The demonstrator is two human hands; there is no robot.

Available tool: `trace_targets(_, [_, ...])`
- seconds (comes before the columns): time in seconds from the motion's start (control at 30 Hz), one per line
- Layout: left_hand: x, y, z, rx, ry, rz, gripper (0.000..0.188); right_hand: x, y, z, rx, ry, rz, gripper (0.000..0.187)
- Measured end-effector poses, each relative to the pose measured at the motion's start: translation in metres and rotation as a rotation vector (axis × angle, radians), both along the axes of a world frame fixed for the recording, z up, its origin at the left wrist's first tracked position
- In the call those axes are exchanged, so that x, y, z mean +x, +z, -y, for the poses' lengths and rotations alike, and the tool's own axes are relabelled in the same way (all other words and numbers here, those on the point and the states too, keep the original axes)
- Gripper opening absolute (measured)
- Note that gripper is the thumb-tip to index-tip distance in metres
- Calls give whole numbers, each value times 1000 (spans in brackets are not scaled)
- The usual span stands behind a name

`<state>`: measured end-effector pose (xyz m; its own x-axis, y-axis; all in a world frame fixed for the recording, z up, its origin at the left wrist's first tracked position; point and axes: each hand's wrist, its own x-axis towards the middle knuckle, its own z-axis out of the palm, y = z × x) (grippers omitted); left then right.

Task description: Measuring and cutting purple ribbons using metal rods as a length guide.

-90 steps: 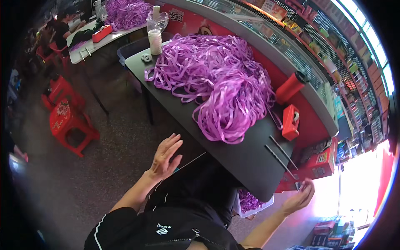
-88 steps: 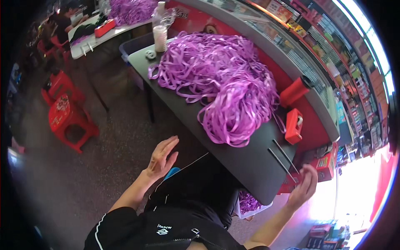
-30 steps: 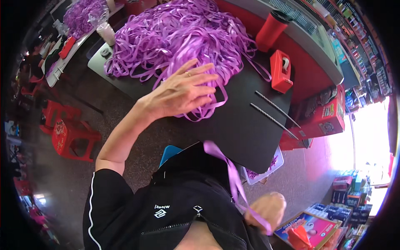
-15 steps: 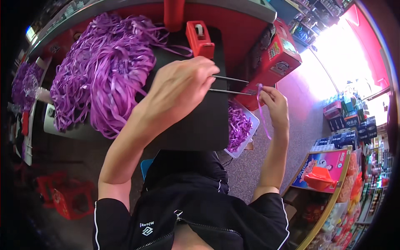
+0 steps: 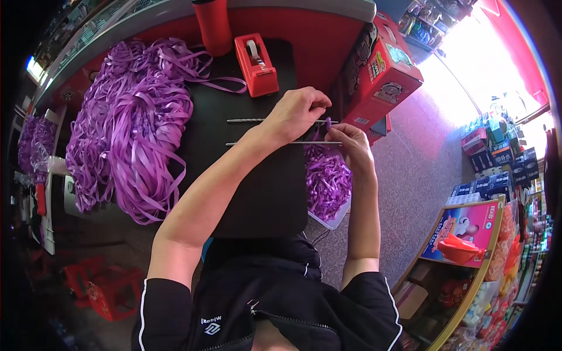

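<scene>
Right hand (image 5: 355, 146) pinches ribbon (image 5: 328, 123) at the tip of the upper rod (image 5: 246, 120), left hand (image 5: 297, 116) curled above, grip unreadable; that and the lower rod (image 5: 304, 143) overhang the table (image 5: 270, 193), presumably for clearance.

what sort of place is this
Probably a small shop: boxes are stacked on the floor, shelves hold packaged goods, and a long counter runs behind the black table heaped with purple ribbons.

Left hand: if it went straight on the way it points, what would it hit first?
Probably the red box beyond the black table: it lies in line with the left hand. Depth is unclear, though, so the hand might pass above it.
</scene>
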<state>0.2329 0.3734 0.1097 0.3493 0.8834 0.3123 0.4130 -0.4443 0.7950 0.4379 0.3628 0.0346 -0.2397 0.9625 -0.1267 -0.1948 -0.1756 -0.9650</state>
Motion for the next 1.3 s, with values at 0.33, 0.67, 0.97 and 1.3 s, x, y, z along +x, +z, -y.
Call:
trace_targets(0.33, [-6, -28, -11, 234, -53, -146, 22, -30, -32, 0, -27, -47, -215, 16])
trace_targets(0.67, [-7, -38, -12, 343, -51, -139, 25, -30, -25, 5, -10, -75, -193, 17])
trace_targets(0.97, [-7, -30, -9, 167, -51, -201, 26, -26, -33, 8, 75, -96, -191, 17])
trace_targets(1.3, [-6, -26, -6, 180, -77, -202, 22, -35, -45, 8, 35, -92, -243, 17])
